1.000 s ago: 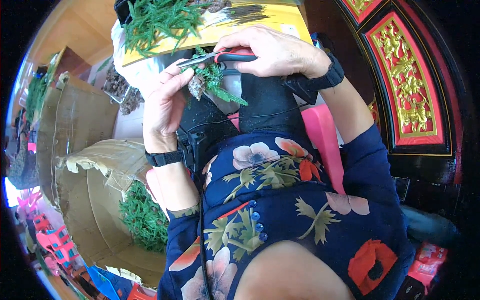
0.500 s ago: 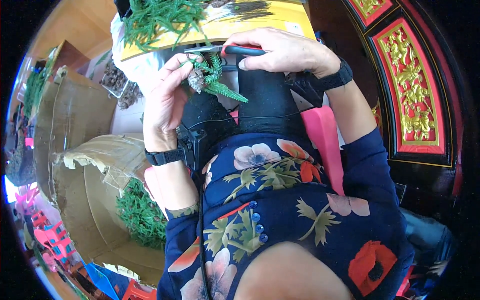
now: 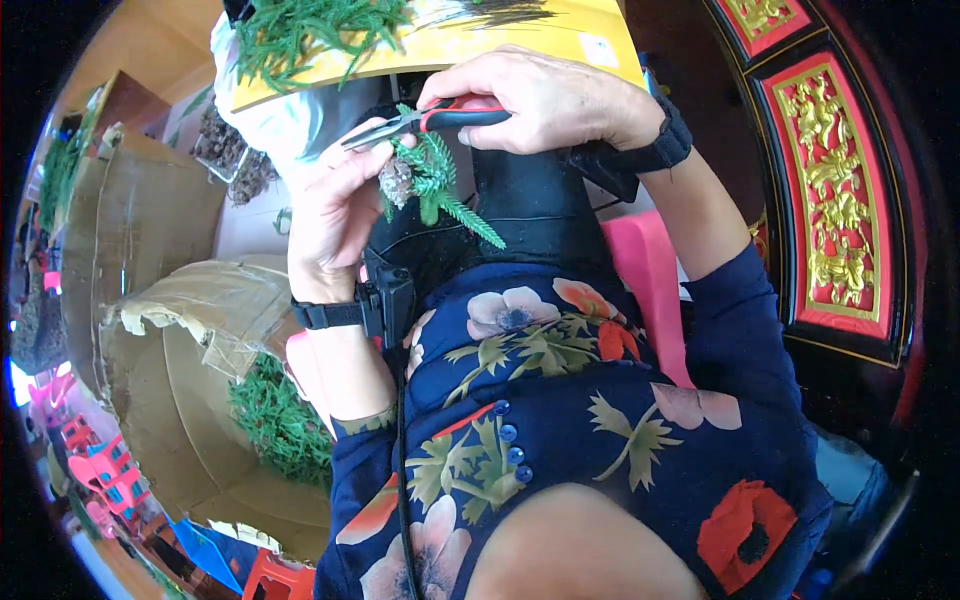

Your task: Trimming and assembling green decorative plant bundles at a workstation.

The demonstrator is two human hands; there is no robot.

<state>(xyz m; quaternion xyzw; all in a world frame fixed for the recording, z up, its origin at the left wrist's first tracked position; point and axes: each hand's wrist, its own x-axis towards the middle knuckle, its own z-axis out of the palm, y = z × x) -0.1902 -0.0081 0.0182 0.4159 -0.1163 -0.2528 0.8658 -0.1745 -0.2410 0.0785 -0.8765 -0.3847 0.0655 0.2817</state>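
Observation:
My left hand (image 3: 335, 195) pinches a green artificial pine sprig (image 3: 437, 172) with a brown pine cone (image 3: 396, 182) attached. The cone hangs below my fingertips, and one long frond points down and to the right. Wrapped in my right hand (image 3: 545, 100) are pliers (image 3: 462, 118) with red and black handles. Their metal jaws reach left across the top of the sprig to my left fingertips. Whether the jaws grip a stem or wire there, I cannot make out.
Ahead stands a yellow board (image 3: 440, 45) with loose pine sprigs (image 3: 310, 35) and dark thin wires (image 3: 505, 12). At left, an open cardboard box (image 3: 185, 420) holds more greenery (image 3: 280, 420). Beyond it sits a tray of brown cones (image 3: 222, 145). A carved red-and-gold panel (image 3: 835, 190) is at right.
The pliers have moved down and left, their jaws now angled across my left fingertips. The sprig and cone have shifted slightly downward, still in my left hand.

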